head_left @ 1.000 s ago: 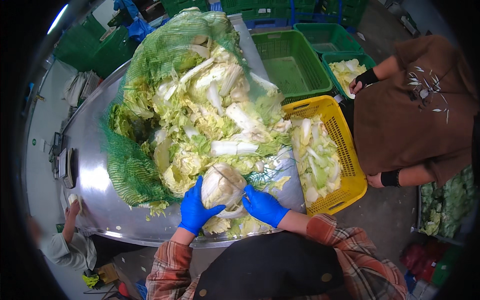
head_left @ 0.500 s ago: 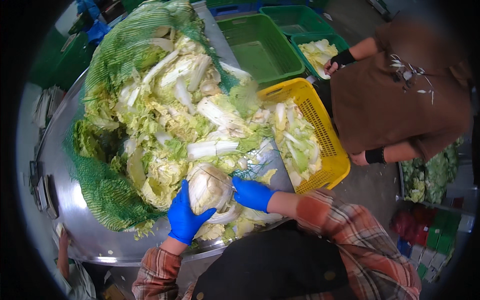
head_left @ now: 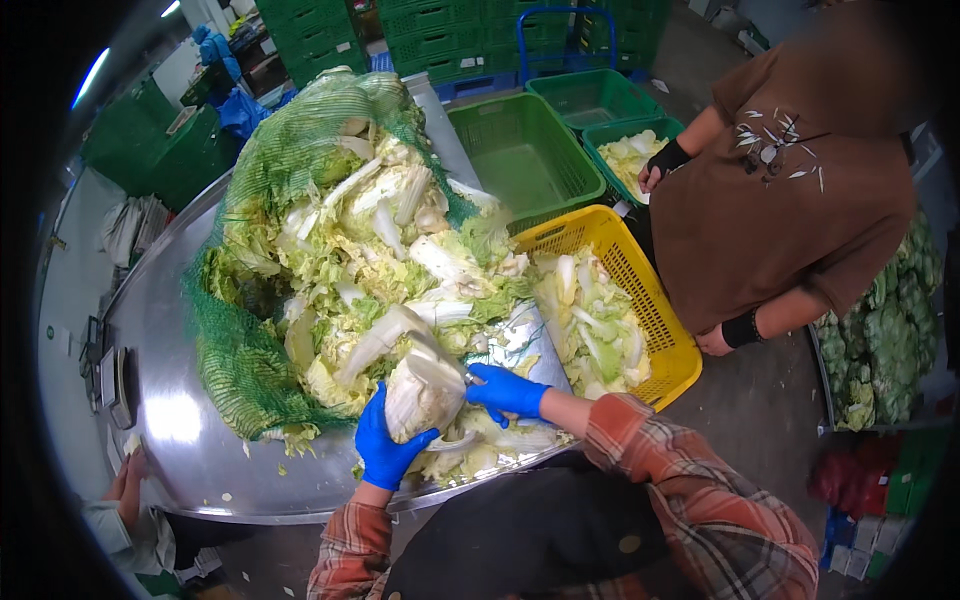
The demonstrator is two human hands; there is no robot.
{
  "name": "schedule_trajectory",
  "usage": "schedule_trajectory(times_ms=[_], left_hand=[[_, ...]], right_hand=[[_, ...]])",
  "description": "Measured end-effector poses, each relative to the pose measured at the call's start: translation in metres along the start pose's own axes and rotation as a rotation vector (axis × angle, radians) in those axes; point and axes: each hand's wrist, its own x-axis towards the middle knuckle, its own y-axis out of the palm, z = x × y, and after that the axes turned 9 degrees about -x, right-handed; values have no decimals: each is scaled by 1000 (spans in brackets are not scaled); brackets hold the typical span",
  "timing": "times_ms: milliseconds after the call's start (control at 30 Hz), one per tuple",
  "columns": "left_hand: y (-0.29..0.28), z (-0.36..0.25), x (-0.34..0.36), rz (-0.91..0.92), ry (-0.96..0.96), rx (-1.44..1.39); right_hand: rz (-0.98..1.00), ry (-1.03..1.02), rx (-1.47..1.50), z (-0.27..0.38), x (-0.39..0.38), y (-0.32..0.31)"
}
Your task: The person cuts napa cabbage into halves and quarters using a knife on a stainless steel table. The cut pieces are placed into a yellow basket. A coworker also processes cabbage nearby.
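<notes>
The cabbage head (head_left: 422,398) is over the near edge of the metal surface (head_left: 160,380), looking only partly stripped — a pale outer leaf (head_left: 380,343) stands away from its top while others wrap it. The left hand (head_left: 388,445) has its fingers clasped round the near left side; the right hand's (head_left: 508,390) fingers bend at the right side — whether around a tool, I cannot tell. Beyond, loose leaves (head_left: 390,225) lie heaped partly under green netting (head_left: 235,365), with more in the yellow crate (head_left: 684,368)

The blue gloves (head_left: 385,452) look smooth, the table (head_left: 150,345) glossy metal, the yellow crate (head_left: 679,384) plastic, the plaid sleeve (head_left: 690,480) matt cloth.
</notes>
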Motion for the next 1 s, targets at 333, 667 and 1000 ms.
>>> schedule_trajectory(times_ms=[333,667,1000], left_hand=[[56,-82,-3,-288,-85,-941],[60,-50,16,-274,-289,-814],[56,-64,77,-224,-257,-753]], right_hand=[[-330,-390,114,59,-75,6],[-573,-578,-561,66,-17,0],[-718,-534,-704,99,18,-58]])
